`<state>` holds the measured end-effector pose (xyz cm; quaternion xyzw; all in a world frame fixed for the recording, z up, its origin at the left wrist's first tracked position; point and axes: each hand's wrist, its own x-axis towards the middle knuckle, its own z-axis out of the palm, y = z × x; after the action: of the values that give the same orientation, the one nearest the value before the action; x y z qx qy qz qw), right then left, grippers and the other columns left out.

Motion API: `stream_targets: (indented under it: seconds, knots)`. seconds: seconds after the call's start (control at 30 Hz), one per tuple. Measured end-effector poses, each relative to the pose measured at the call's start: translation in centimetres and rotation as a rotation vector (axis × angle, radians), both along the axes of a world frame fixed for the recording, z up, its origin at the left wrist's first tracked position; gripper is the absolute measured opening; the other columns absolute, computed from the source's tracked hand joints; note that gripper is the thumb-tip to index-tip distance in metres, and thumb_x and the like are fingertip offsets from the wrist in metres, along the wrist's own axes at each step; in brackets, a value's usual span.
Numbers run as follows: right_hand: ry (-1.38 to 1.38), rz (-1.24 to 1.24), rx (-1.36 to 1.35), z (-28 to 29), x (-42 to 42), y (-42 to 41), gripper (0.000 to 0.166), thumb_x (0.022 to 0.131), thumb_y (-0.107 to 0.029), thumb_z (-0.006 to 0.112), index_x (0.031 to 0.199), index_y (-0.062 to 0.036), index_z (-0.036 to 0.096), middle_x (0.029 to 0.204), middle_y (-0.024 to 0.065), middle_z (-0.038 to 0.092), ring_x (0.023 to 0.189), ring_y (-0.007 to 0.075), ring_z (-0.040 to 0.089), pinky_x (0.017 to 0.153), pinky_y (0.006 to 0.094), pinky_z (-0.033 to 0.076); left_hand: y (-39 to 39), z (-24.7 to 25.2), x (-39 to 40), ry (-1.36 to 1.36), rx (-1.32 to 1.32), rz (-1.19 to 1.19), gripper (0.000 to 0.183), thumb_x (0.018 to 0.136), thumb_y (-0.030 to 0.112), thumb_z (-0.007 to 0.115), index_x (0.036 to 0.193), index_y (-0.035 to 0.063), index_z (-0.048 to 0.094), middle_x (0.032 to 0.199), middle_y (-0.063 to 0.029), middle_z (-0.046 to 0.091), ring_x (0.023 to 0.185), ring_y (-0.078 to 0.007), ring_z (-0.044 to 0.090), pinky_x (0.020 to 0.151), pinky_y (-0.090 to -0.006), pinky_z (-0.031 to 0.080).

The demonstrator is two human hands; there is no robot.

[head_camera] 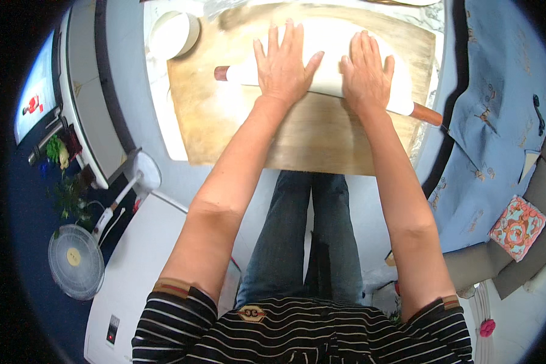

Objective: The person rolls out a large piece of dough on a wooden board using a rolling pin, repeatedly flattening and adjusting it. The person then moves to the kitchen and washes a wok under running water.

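Observation:
My left hand lies palm down with its fingers spread on a white sheet of dough. To its right, my right hand presses flat on the same dough, its thumb a little apart. The dough is wrapped around a rolling pin, whose reddish wooden handles stick out at both sides; its middle is hidden. Beneath lies a wooden board. Bright light washes out the dough's far part, so its edge is hard to tell. Neither hand grips a handle.
A white bowl stands at the board's far left corner. Left of the table are a standing fan, a white cabinet and a lit television. On the right are a blue cloth and a grey sofa with a patterned cushion.

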<state>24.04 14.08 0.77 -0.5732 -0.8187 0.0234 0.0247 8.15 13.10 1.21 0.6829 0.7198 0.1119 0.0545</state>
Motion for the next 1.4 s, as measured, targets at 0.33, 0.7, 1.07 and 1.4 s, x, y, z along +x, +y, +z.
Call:
stream_targets:
  seconds: [0.33, 0.7, 1.07, 1.4]
  knots:
    - [-0.002, 0.021, -0.209, 0.6, 3.3, -4.9, 0.057, 0.095, -0.033, 0.049, 0.146, -0.0132, 0.035, 0.151, 0.0040, 0.035, 0.139, 0.0192, 0.032, 0.113, 0.0506, 0.020, -6.4, 0.7, -3.0, 0.038, -0.283, -0.076, 0.066, 0.084, 0.045, 0.063, 0.139, 0.0127, 0.045, 0.144, -0.0184, 0.039, 0.132, -0.0387, 0.036, 0.108, -0.0563, 0.024]
    - [-0.034, -0.013, -0.393, 2.2, 7.3, -14.3, 0.061, 0.092, -0.033, 0.054, 0.146, -0.0120, 0.035, 0.150, 0.0036, 0.037, 0.139, 0.0180, 0.031, 0.113, 0.0468, 0.019, -15.2, 1.9, -5.1, -0.053, -0.381, -0.001, 0.068, 0.088, 0.036, 0.057, 0.143, 0.0024, 0.034, 0.149, -0.0176, 0.033, 0.140, -0.0343, 0.025, 0.113, -0.0536, 0.015]
    - [0.177, 0.122, -0.271, 1.5, -0.3, -11.8, 0.053, 0.090, -0.025, 0.053, 0.141, -0.0152, 0.042, 0.147, -0.0003, 0.039, 0.138, 0.0155, 0.033, 0.113, 0.0478, 0.021, -11.1, 2.3, 0.6, -0.192, -0.193, -0.138, 0.054, 0.082, 0.025, 0.066, 0.132, 0.0119, 0.050, 0.139, -0.0107, 0.047, 0.133, -0.0326, 0.037, 0.107, -0.0523, 0.028]
    - [0.035, -0.028, -0.163, 0.7, 0.3, -3.8, 0.058, 0.093, -0.034, 0.053, 0.144, -0.0112, 0.038, 0.149, 0.0027, 0.038, 0.139, 0.0174, 0.032, 0.113, 0.0483, 0.020, -3.1, 1.7, -1.6, 0.041, -0.220, -0.073, 0.057, 0.085, 0.032, 0.065, 0.133, 0.0081, 0.046, 0.139, -0.0108, 0.046, 0.126, -0.0333, 0.040, 0.103, -0.0535, 0.028]
